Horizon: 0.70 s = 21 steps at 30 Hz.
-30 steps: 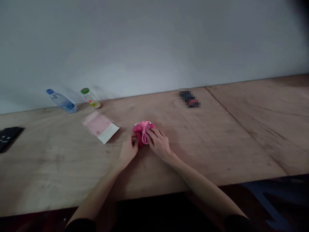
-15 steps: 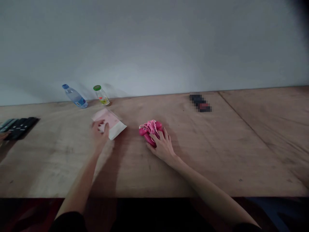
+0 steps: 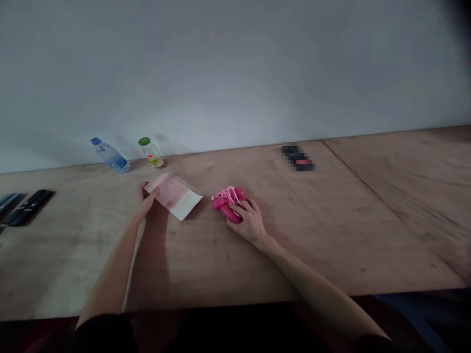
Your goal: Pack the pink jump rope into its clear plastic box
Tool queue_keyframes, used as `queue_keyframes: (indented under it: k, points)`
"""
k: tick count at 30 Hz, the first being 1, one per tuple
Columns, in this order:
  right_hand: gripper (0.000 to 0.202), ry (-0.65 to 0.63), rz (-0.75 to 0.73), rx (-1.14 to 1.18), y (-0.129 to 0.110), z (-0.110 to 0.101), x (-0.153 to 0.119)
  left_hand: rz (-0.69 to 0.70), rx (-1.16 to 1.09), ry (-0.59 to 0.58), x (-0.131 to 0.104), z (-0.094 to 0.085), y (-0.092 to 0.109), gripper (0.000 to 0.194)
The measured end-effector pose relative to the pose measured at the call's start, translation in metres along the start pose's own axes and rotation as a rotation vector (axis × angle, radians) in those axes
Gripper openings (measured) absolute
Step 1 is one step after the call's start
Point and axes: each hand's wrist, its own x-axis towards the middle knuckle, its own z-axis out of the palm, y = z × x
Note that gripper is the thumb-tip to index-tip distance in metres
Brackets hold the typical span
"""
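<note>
My left hand (image 3: pixel 147 200) grips the left edge of a flat pink and white paper packet (image 3: pixel 172 192), thumb on top and fingers underneath. The packet is tilted, its white end pointing right toward me. To its right, my right hand (image 3: pixel 252 220) is wrapped around a pink skipping rope (image 3: pixel 228 203) resting on the table. The rope's thin cord is bundled over its bright pink handles, and my palm hides part of the near right handle.
On the wooden table (image 3: pixel 206 264), a blue-capped plastic bottle (image 3: pixel 112 158) and a green-lidded glass jar (image 3: pixel 152 154) stand near the wall. Dark remote-like objects (image 3: pixel 30 208) lie at far left. A blurred-out dark and red item (image 3: pixel 298 157) lies at back right.
My left hand has gone from lying over the packet to holding its left edge. The packet has shifted slightly right. Another person's hand at the far left has left the view.
</note>
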Motion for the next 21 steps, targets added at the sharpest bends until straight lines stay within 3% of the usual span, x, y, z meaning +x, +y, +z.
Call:
queue_keyframes:
  k: [6, 10, 14, 17, 21]
  points:
    - [0.047, 0.126, 0.066, 0.126, 0.007, -0.008, 0.006, -0.071, -0.005, -0.161, -0.040, 0.023, 0.023, 0.071]
    - [0.041, 0.170, 0.165, 0.191, 0.011, -0.021, 0.009, -0.066, 0.040, -0.189, -0.060, 0.029, 0.036, 0.077]
    - [0.039, 0.220, 0.026, 0.257, 0.008, -0.033, 0.010, -0.024, 0.026, -0.201, -0.074, 0.039, 0.041, 0.078]
    - [0.040, 0.128, -0.154, 0.247, -0.002, -0.037, 0.006, 0.039, 0.017, -0.221, -0.084, 0.052, 0.045, 0.079]
    - [0.044, -0.076, -0.248, 0.155, -0.010, -0.032, -0.004, 0.100, 0.024, -0.184, -0.095, 0.063, 0.049, 0.078]
